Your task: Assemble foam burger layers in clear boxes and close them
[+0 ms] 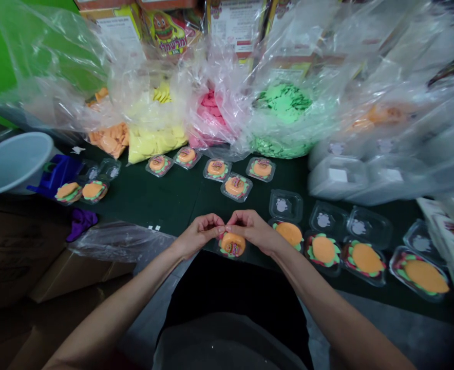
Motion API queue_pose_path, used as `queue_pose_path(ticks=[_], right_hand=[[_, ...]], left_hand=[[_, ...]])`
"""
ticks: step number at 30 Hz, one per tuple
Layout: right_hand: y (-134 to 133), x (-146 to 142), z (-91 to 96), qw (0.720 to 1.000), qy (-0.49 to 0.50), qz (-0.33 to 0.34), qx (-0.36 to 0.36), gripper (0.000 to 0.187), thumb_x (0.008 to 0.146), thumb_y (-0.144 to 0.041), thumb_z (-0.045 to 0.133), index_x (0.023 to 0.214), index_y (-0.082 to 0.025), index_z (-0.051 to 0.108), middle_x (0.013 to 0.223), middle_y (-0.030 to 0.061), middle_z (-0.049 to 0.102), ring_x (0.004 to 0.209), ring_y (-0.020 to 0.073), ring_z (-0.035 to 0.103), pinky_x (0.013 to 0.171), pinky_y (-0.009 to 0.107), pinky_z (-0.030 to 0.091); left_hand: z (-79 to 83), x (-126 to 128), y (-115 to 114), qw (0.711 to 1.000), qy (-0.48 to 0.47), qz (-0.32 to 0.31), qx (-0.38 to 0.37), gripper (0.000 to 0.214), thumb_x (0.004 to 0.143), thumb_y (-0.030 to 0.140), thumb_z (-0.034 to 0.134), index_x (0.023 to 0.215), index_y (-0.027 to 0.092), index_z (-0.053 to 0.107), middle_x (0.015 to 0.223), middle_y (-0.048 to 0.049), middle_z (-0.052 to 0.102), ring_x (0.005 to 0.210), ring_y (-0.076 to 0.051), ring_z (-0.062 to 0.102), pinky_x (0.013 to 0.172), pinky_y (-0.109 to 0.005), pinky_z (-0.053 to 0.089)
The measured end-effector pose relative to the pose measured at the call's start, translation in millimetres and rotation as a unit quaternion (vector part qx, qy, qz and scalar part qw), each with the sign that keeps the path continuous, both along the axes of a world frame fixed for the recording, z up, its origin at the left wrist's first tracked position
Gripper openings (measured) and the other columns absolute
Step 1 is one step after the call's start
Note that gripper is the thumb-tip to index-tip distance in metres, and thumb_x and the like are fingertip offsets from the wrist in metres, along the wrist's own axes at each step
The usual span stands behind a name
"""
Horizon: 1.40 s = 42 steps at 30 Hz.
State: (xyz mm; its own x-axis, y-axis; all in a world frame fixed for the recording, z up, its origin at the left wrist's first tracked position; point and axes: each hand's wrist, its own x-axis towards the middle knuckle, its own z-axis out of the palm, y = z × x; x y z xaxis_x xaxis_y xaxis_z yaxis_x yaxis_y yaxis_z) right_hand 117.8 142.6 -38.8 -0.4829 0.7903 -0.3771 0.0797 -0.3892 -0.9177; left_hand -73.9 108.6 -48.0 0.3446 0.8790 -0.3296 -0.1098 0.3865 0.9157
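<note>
At the table's front edge lies a closed clear plastic box [231, 245] with a burger-shaped candy inside and a printed label on its lid. My left hand [204, 234] pinches its far edge between thumb and fingers. Beside it, the thumb and fingers of my right hand [253, 231] press on the same edge, the two thumbs almost touching. My fingers hide that part of the rim. Just right of my right hand stands an open box holding a burger candy [289, 234], partly covered by the hand.
Labelled closed boxes [237, 186] sit beyond my hands. Open boxes with burger candies [365, 258] line the right. Bags of orange, yellow [157, 141], pink and green pieces [284, 103] stand behind. At left are a blue tape dispenser [57, 177] and a grey tub [15, 162]; stacked empty boxes [338, 174] stand right.
</note>
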Motion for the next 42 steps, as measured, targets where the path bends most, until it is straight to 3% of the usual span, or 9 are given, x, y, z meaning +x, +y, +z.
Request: queue_pose_path(ticks=[2,4,8,14,23,25,29,36,42], right_hand=[[0.7,-2.0,0.2,1.000,0.009,-0.021,0.011,0.029,0.071,-0.042,0.082,0.078,-0.017,0.071,0.072,0.0008,0.068,0.067,0.0148,0.059,0.064,0.029,0.046],[-3.3,-3.7,0.5,0.997,0.025,-0.071,0.026,0.037,0.071,-0.042,0.084,0.098,-0.018,0.073,0.088,0.0025,0.071,0.081,0.0175,0.064,0.076,0.032,0.051],[-25.6,-4.4,-2.1,0.987,0.117,-0.113,-0.007,0.080,0.064,-0.029,0.091,0.135,-0.030,0.056,0.120,0.0027,0.069,0.106,0.0206,0.066,0.094,0.037,0.052],[-54.0,-1.4,-9.3,0.983,0.150,-0.110,0.004,0.063,0.068,-0.023,0.090,0.124,-0.029,0.061,0.122,0.0031,0.071,0.110,0.0221,0.068,0.101,0.038,0.051],[-60.0,6.2,0.0,0.988,0.113,-0.088,0.059,0.058,0.075,-0.026,0.087,0.126,-0.030,0.060,0.124,0.0038,0.071,0.113,0.0241,0.068,0.104,0.042,0.050],[-58.6,8.0,0.8,0.989,0.104,-0.085,0.059,0.058,0.074,-0.026,0.087,0.126,-0.030,0.060,0.125,0.0040,0.071,0.115,0.0246,0.067,0.106,0.043,0.049],[-56.4,9.2,0.8,0.991,0.102,-0.084,0.028,0.066,0.071,-0.028,0.088,0.131,-0.030,0.060,0.131,0.0044,0.069,0.116,0.0254,0.066,0.106,0.045,0.049],[-61.2,8.5,1.0,0.990,0.105,-0.094,-0.002,0.065,0.071,-0.029,0.088,0.130,-0.031,0.061,0.130,0.0040,0.069,0.117,0.0251,0.065,0.107,0.045,0.048],[-63.7,6.6,2.5,0.991,0.091,-0.096,-0.003,0.064,0.073,-0.031,0.087,0.131,-0.030,0.061,0.128,0.0039,0.069,0.114,0.0245,0.065,0.103,0.042,0.050]], left_hand=[[0.5,-3.6,1.1,1.000,0.000,0.024,-0.002,0.039,0.079,0.048,0.080,0.089,0.013,0.064,0.079,-0.0003,0.060,0.072,-0.011,0.052,0.071,-0.023,0.040],[5.7,-6.0,-0.7,0.997,0.018,0.066,0.026,0.035,0.082,0.046,0.077,0.091,0.014,0.065,0.079,0.0000,0.060,0.073,-0.011,0.053,0.072,-0.023,0.041],[23.6,-2.9,-15.9,0.982,0.068,0.143,0.106,0.026,0.089,0.040,0.072,0.094,0.016,0.064,0.085,-0.0010,0.063,0.078,-0.012,0.055,0.074,-0.024,0.044],[33.3,5.2,-42.2,0.967,0.098,0.140,0.188,0.017,0.092,0.030,0.069,0.104,0.020,0.062,0.101,-0.0039,0.061,0.095,-0.016,0.058,0.087,-0.027,0.047],[39.4,2.3,-51.3,0.939,0.195,0.106,0.262,0.013,0.093,0.029,0.068,0.104,0.021,0.065,0.104,-0.0058,0.061,0.100,-0.019,0.058,0.092,-0.031,0.046],[40.5,1.2,-48.1,0.943,0.197,0.101,0.249,0.013,0.094,0.031,0.067,0.102,0.021,0.066,0.104,-0.0063,0.063,0.100,-0.019,0.059,0.091,-0.032,0.046],[36.6,-0.8,-40.9,0.975,0.116,0.111,0.156,0.022,0.092,0.033,0.068,0.110,0.020,0.063,0.100,-0.0050,0.065,0.092,-0.017,0.061,0.084,-0.029,0.049],[32.9,-3.2,-39.6,0.961,0.173,0.113,0.186,0.013,0.094,0.031,0.067,0.096,0.019,0.064,0.093,-0.0028,0.062,0.088,-0.015,0.058,0.083,-0.027,0.046],[29.7,-8.1,-34.3,0.988,0.088,0.080,0.098,0.027,0.089,0.038,0.072,0.102,0.017,0.061,0.091,-0.0022,0.060,0.084,-0.014,0.057,0.079,-0.027,0.046]])
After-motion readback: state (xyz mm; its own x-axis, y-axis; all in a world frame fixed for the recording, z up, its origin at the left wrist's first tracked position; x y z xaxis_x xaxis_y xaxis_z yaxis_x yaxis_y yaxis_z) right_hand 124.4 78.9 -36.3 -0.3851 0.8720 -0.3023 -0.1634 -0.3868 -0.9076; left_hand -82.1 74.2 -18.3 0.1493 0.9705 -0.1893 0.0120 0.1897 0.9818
